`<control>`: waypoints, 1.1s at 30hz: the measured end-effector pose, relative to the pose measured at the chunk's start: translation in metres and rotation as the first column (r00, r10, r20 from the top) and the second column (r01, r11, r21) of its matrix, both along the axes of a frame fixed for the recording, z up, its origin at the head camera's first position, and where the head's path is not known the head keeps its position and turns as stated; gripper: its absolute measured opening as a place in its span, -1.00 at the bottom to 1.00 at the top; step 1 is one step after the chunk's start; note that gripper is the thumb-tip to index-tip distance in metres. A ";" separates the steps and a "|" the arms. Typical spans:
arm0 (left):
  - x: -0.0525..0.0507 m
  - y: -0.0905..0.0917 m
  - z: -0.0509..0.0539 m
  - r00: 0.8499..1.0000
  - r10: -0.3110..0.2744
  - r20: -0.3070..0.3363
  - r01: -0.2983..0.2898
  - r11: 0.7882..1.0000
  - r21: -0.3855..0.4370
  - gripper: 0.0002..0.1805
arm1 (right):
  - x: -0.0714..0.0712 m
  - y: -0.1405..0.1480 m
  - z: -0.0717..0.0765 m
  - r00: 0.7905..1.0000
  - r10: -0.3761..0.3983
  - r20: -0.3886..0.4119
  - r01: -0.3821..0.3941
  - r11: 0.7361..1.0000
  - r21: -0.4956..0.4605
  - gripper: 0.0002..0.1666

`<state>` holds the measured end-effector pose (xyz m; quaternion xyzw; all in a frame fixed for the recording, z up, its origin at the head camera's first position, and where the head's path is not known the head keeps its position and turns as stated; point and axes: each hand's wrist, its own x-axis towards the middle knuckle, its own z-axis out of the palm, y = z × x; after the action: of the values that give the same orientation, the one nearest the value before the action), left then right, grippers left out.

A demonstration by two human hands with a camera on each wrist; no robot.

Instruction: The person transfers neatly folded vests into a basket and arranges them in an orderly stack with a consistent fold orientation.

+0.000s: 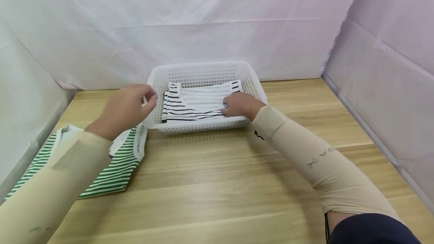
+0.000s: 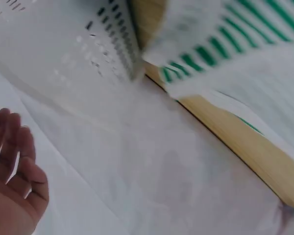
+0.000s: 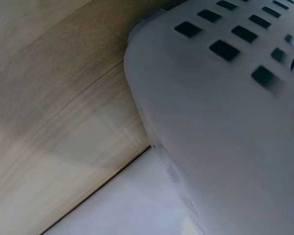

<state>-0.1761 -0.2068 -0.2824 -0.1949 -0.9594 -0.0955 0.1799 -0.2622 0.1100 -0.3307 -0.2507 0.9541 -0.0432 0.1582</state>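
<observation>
A white perforated plastic basket (image 1: 205, 125) stands at the back of the table. Inside lies a folded white garment with black stripes (image 1: 200, 102), and its collar-like trim faces up. My right hand (image 1: 242, 104) reaches over the front right rim and rests on the garment's right side, thumb and fingers apart. Hovering left of the basket, my left hand (image 1: 127, 108) is loosely bent and holds nothing; its relaxed fingers (image 2: 12, 142) also show in the left wrist view. Beneath the left forearm lies a green-and-white striped sleeveless garment (image 1: 116, 172), partly hidden.
The wooden table (image 1: 203, 199) is bordered by white cloth walls, one behind the basket (image 1: 203, 22) and one along the right (image 1: 390, 74). The right wrist view shows mostly the basket's outer corner (image 3: 201, 112).
</observation>
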 end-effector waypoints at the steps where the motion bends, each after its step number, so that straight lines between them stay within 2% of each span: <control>1: 0.009 -0.008 -0.001 0.999 0.015 -0.033 -0.015 1.000 0.011 -0.84 | -0.001 -0.001 0.000 1.000 -0.005 -0.016 0.005 1.000 -0.010 -0.70; 3: 0.024 -0.025 -0.005 0.995 0.033 -0.096 -0.032 0.999 0.016 -0.88 | -0.003 -0.003 0.000 0.999 -0.023 -0.044 0.022 0.999 -0.031 -0.68; 4: 0.030 -0.033 -0.008 0.993 0.040 -0.107 -0.039 0.999 0.012 -0.88 | -0.004 -0.003 0.000 0.997 -0.032 -0.065 0.029 0.999 -0.044 -0.67; 6: 0.040 -0.047 -0.016 0.996 0.063 -0.068 -0.063 0.998 -0.006 -0.88 | -0.007 -0.004 0.000 0.993 -0.041 -0.114 0.032 0.997 -0.076 -0.65; 8: 0.047 -0.060 -0.025 0.996 0.082 0.045 -0.080 0.996 -0.050 -0.88 | -0.009 -0.003 -0.001 0.984 -0.045 -0.175 0.024 0.992 -0.125 -0.63; 9: 0.050 -0.066 -0.030 0.988 0.093 0.122 -0.084 0.994 -0.076 -0.87 | -0.008 -0.001 0.000 0.974 -0.043 -0.222 0.006 0.987 -0.161 -0.64; 11: 0.055 -0.075 -0.041 0.954 0.112 0.278 -0.079 0.989 -0.128 -0.89 | -0.004 0.001 0.001 0.943 -0.033 -0.332 -0.051 0.969 -0.243 -0.68; 13: 0.059 -0.082 -0.051 0.908 0.111 0.405 -0.050 0.986 -0.158 -0.90 | 0.007 0.003 0.004 0.880 -0.011 -0.474 -0.160 0.934 -0.319 -0.74; 14: 0.060 -0.084 -0.057 0.885 0.105 0.454 -0.033 0.986 -0.163 -0.93 | 0.016 0.004 0.006 0.840 0.005 -0.543 -0.232 0.908 -0.350 -0.78; 16: 0.063 -0.088 -0.065 0.845 0.089 0.527 -0.005 0.987 -0.158 -0.98 | 0.036 0.002 0.008 0.746 0.050 -0.664 -0.394 0.837 -0.379 -0.84; 18: 0.066 -0.090 -0.070 0.817 0.074 0.571 0.012 0.989 -0.145 -0.95 | 0.059 -0.001 0.007 0.657 0.123 -0.744 -0.549 0.754 -0.361 -0.88; 19: 0.067 -0.091 -0.072 0.805 0.070 0.589 0.019 0.990 -0.143 -0.92 | 0.070 -0.003 0.006 0.625 0.167 -0.762 -0.611 0.712 -0.346 -0.89; 21: 0.068 -0.090 -0.072 0.786 0.065 0.615 0.030 0.989 -0.143 -0.87 | 0.089 -0.007 0.001 0.573 0.248 -0.781 -0.700 0.644 -0.309 -0.91; 22: 0.067 -0.090 -0.071 0.778 0.063 0.625 0.037 0.989 -0.146 -0.84 | 0.097 -0.009 -0.003 0.556 0.284 -0.781 -0.725 0.624 -0.290 -0.91; 23: 0.067 -0.088 -0.070 0.766 0.063 0.639 0.043 0.988 -0.149 -0.83 | 0.103 -0.010 -0.006 0.547 0.312 -0.777 -0.742 0.611 -0.277 -0.90; 24: 0.066 -0.087 -0.069 0.752 0.060 0.656 0.051 0.988 -0.149 -0.81 | 0.108 -0.010 -0.010 0.542 0.330 -0.773 -0.747 0.610 -0.264 -0.90; 27: 0.065 -0.081 -0.065 0.710 0.038 0.703 0.079 0.988 -0.133 -0.78 | 0.115 -0.007 -0.022 0.557 0.345 -0.756 -0.738 0.622 -0.260 -0.87; 30: 0.065 -0.075 -0.062 0.674 0.024 0.738 0.101 0.987 -0.125 -0.76 | 0.118 -0.001 -0.029 0.600 0.337 -0.726 -0.705 0.651 -0.280 -0.85; 33: 0.068 -0.069 -0.061 0.656 0.013 0.755 0.124 0.984 -0.125 -0.75 | 0.119 0.006 -0.033 0.655 0.337 -0.676 -0.670 0.673 -0.313 -0.85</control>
<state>-0.1079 -0.2754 -0.3429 -0.1812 -0.9458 -0.0931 -0.2530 -0.1431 0.1164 -0.3638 -0.5516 0.7874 -0.1848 -0.2039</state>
